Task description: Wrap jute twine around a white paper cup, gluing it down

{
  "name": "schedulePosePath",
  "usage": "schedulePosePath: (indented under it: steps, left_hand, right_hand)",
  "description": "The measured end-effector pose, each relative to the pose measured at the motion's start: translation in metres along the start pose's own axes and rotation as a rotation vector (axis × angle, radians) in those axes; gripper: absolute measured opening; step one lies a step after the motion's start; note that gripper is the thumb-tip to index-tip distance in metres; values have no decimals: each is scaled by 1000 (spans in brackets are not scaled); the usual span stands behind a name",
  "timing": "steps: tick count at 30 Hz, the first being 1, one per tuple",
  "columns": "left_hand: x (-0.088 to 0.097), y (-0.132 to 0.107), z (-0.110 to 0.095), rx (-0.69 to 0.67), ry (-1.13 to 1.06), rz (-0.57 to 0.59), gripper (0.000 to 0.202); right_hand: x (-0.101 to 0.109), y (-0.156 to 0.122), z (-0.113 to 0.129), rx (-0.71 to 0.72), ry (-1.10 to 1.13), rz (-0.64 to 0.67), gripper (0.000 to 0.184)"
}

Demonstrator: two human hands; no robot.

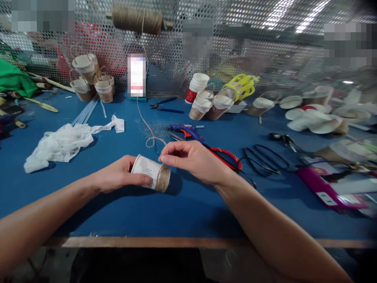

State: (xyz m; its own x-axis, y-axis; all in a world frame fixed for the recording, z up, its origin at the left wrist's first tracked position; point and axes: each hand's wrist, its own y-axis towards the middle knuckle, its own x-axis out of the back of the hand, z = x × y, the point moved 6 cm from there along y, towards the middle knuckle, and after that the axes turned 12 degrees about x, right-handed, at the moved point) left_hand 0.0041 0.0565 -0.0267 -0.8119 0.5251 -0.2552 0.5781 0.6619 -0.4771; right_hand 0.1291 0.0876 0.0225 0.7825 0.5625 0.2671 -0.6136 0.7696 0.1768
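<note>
Jute twine point(143, 118) is running from the spool point(137, 19) (on the mesh point(250, 47)) to the cup point(147, 171) my left hand point(118, 175) is gripping sideways over the table point(176, 212), so my right hand point(194, 159) is pinching it at the wrapped end.

No words or numbers can be read. Small dark print is seen on the side of the cup point(146, 169), but it is too tiny and blurry to be made out. A white label point(327, 198) is stuck on the pink box point(316, 184), and nothing on it can be read either.
</note>
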Motion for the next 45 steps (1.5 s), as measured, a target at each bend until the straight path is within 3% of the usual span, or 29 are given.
schedulePosePath:
  steps: [8, 21, 34, 45]
  left_hand:
    - [3, 2, 0, 44, -81, -112, 9]
    - [2, 2, 1, 41, -110, -131, 6]
    - [-4, -3, -1, -18, 95, -87, 9]
    - [-9, -7, -7, -62, 208, -120, 9]
  right_hand:
    - [4, -4, 13, 111, -235, -46, 20]
    - [5, -7, 22, 124, -341, -75, 18]
    - [4, -2, 7, 45, -383, -92, 18]
    - [0, -1, 3, 37, -385, -49, 17]
